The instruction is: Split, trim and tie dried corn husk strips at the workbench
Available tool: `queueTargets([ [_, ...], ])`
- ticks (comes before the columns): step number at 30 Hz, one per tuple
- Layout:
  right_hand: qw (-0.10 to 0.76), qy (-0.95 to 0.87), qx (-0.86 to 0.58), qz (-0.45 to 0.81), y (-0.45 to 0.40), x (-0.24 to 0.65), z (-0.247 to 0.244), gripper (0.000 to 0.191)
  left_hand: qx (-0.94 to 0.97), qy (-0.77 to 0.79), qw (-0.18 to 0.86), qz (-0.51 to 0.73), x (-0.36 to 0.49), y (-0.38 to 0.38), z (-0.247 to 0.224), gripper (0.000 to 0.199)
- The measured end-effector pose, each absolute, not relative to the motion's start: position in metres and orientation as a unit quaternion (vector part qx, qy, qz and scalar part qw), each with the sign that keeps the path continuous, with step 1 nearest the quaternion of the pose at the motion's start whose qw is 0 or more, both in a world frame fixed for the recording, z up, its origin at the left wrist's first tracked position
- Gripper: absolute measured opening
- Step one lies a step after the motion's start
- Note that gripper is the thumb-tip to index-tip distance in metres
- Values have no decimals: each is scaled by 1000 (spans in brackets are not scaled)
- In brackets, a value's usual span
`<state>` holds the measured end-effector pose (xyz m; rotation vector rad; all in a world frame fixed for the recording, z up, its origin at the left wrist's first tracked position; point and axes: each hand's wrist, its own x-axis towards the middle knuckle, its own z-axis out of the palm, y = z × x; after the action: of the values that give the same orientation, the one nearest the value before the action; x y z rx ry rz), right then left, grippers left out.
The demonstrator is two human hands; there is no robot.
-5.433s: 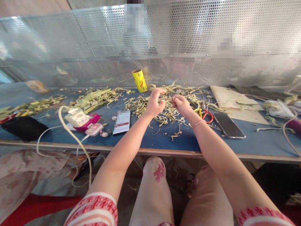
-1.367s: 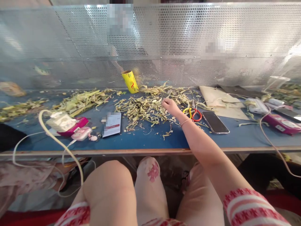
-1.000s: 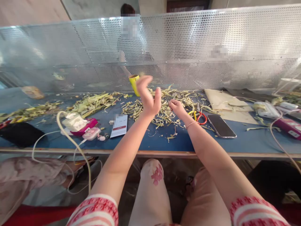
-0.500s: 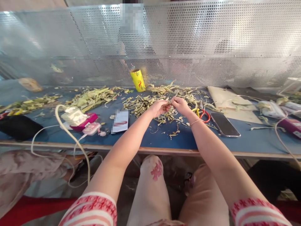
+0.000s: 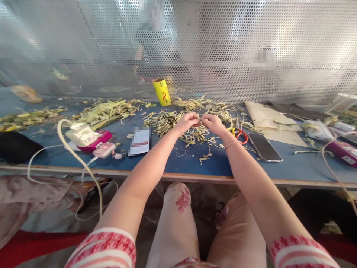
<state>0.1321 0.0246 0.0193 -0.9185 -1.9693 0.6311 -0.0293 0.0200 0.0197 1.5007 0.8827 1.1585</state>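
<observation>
1. While I watched from afar, the left hand and right hand were close together above the heap of pale strips on the table.
2. Both had fingers bent inward, narrow at the tips; I could not tell whether either had closed on a strip.
3. I judged the handling under way, far from done: much lay loose, and I made out no separate finished part.
4. Longer strips lay off to the left, untouched.
</observation>
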Motion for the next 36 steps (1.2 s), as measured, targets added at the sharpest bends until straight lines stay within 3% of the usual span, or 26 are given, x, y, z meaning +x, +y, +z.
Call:
queueTargets([
  [6, 415, -779, -376, 281, 31, 131, 13, 26, 699, 360, 388, 481, -29, 23, 17, 8],
  [20, 419, -771, -377, 296, 34, 126, 8, 28, 573, 377, 537, 490, -24, 27, 10, 8],
  [25, 407, -770, -385, 307, 33, 125, 9, 31, 608, 382, 478, 505, -24, 28, 8, 7],
  [32, 268, -748, -601, 90, 28, 136, 17, 30, 612, 412, 402, 542, -37, 35, 8, 6],
  [36, 92, -664, -742, 27, 15, 195, 37, 57, 576, 425, 413, 564, -42, 42, 6, 6],
])
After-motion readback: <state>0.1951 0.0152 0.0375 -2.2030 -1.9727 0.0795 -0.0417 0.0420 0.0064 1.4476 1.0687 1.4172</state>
